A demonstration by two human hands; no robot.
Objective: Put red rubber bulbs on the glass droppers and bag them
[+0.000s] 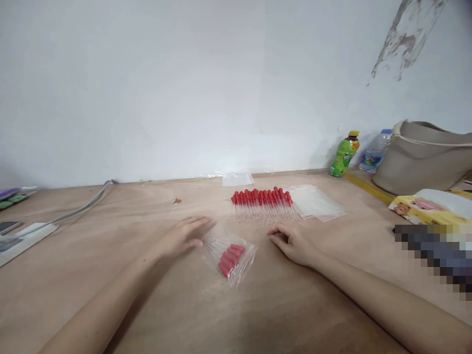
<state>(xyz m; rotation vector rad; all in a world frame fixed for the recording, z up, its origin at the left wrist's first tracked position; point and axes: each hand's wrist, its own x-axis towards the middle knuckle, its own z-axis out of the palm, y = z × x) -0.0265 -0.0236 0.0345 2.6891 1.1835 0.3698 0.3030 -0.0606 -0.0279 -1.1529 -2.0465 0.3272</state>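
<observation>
A clear zip bag (pixel 245 268) lies on the table between my hands, with several red-bulbed droppers (pixel 231 258) inside, their thin clear tubes pointing up and left. My left hand (pixel 190 235) is at the bag's upper left edge, fingers stretched out and a little blurred; whether it touches the plastic I cannot tell. To the right of the bag, my right hand (pixel 293 242) rests on the table, fingers curled toward the thumb, nothing visible in them. Beyond it is a row of many loose droppers (pixel 263 206), red bulbs toward the wall. Flat empty zip bags (pixel 317 202) lie right of the row.
Another clear bag (pixel 238 180) lies by the wall. On the right stand a green bottle (pixel 342 155), a water bottle (pixel 374 152) and a grey-beige bag (pixel 424 157), near a yellow packet (pixel 427 206). A grey cable (pixel 86 205) crosses the left side.
</observation>
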